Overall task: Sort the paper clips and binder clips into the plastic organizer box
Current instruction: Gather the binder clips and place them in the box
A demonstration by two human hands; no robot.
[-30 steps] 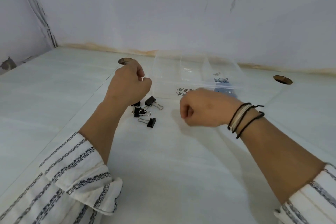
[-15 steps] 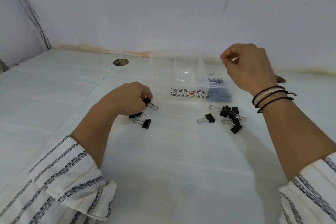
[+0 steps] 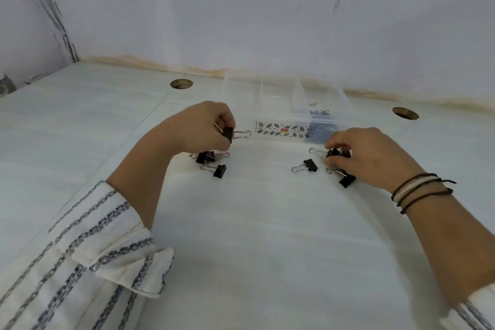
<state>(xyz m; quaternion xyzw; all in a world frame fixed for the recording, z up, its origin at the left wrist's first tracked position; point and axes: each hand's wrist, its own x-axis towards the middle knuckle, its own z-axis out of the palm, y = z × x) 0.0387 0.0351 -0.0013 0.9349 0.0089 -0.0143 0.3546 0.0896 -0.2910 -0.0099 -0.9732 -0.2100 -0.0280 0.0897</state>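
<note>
- The left hand (image 3: 199, 128) pinches a black metal binder clip with silver wire handles (image 3: 229, 133), held just above the white tabletop (image 3: 254, 236), near the left end of the clear plastic organizer box (image 3: 281, 104).
- The right hand (image 3: 367, 155) has its fingers curled round another black binder clip (image 3: 332, 153) lying on the table near the box's right end.
- Loose black binder clips lie below each hand.
- Blue paper clips (image 3: 320, 112) sit in the box's right compartment.
</note>
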